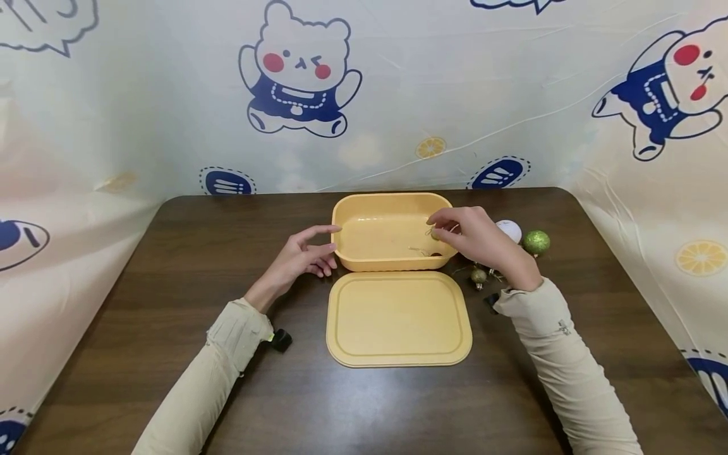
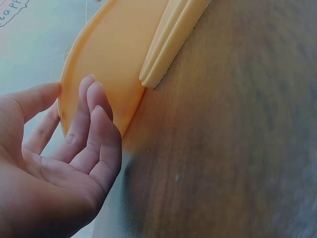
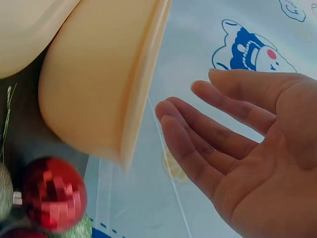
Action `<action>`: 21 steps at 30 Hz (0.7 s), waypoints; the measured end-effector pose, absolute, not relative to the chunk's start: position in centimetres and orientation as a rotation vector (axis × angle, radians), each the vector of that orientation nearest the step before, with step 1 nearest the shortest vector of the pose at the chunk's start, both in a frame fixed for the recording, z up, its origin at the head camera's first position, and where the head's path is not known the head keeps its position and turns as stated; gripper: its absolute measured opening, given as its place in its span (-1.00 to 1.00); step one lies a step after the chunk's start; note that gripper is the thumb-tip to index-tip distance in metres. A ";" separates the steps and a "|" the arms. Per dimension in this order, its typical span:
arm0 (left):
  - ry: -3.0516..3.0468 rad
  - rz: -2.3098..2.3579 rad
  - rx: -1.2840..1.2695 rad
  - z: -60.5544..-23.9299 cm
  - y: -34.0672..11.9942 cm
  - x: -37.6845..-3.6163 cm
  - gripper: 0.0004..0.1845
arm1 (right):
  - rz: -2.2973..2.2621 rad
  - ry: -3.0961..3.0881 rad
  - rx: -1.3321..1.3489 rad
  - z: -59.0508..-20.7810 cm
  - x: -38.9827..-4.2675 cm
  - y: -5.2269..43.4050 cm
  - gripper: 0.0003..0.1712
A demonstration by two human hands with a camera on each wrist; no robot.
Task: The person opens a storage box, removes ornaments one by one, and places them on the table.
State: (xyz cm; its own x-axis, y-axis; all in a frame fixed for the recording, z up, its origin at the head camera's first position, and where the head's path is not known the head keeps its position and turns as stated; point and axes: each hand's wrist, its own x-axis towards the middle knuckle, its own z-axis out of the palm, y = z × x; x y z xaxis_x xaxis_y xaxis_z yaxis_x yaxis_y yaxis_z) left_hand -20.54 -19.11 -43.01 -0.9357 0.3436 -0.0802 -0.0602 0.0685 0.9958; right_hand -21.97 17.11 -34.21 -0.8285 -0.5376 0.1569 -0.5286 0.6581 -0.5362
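Note:
A yellow plastic box (image 1: 392, 260) stands toward the back of the table. My left hand (image 1: 301, 256) is at its left end, index finger and thumb reaching to the rim, the other fingers loosely bent. My right hand (image 1: 474, 234) hovers over the box's right end, palm inward; in the right wrist view its fingers are spread with nothing between them. Just under those fingertips is a small gold-green bauble (image 1: 435, 234) with a thread. Another small dark red bauble (image 1: 436, 254) with a gold string lies inside the box, near its front wall.
The flat yellow lid (image 1: 399, 319) lies in front of the box. Right of the box are a white bauble (image 1: 509, 231), a green glitter bauble (image 1: 536, 242), a small gold bauble (image 1: 478, 276) and a shiny red bauble (image 3: 54, 194). A printed curtain (image 1: 398, 95) hangs behind the table.

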 end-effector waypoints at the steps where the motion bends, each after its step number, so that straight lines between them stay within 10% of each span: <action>1: 2.053 1.942 0.284 -43.0 -19.1 -20.5 -0.44 | -0.907 2.844 -0.919 -34.3 -22.2 16.8 -0.79; 21: 2.033 1.963 0.309 -43.1 -19.2 -20.6 -0.45 | -0.717 2.749 -0.886 -37.0 -23.7 14.2 -0.79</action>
State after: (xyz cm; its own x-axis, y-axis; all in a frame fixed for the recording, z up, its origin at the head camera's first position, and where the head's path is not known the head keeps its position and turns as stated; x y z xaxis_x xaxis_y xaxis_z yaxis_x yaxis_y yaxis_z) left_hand -20.58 -19.17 -43.07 -0.9327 0.3551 -0.0636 -0.0512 0.0444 0.9977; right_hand -23.70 14.19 -36.97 -0.8103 -0.5860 -0.0096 -0.5067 0.7086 -0.4911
